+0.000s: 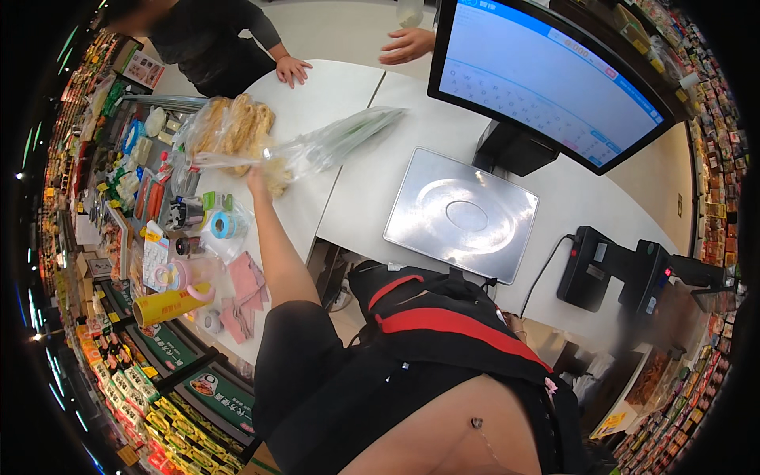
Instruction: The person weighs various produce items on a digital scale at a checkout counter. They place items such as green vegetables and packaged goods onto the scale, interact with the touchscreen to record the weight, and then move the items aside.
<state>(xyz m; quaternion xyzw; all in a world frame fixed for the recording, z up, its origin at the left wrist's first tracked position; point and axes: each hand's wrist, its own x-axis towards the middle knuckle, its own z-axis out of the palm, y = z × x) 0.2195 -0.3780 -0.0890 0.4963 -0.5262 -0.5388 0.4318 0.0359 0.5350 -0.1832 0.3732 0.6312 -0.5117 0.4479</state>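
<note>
My left hand (257,178) is at the gathered part of a clear plastic bag (350,133) with something green inside; the bag is blurred and stretches right over the white counter. Behind the hand lie clear bags of tan food, maybe dried bean sticks (231,127). My right hand (515,325) is low beside the black and red apron, mostly hidden by it, and what it does does not show. In front of me is a weighing scale's steel platter (468,215), with nothing on it, below a large touchscreen (549,80).
At left stand a blue tape roll (223,225), a pink-handled jug (196,274), pink cloths (244,285), a yellow cling-film box (169,305) and a white calculator (155,258). A black device (594,267) with a cable is at right. Across the counter are a person's hand (292,70) and another person's hand (407,46).
</note>
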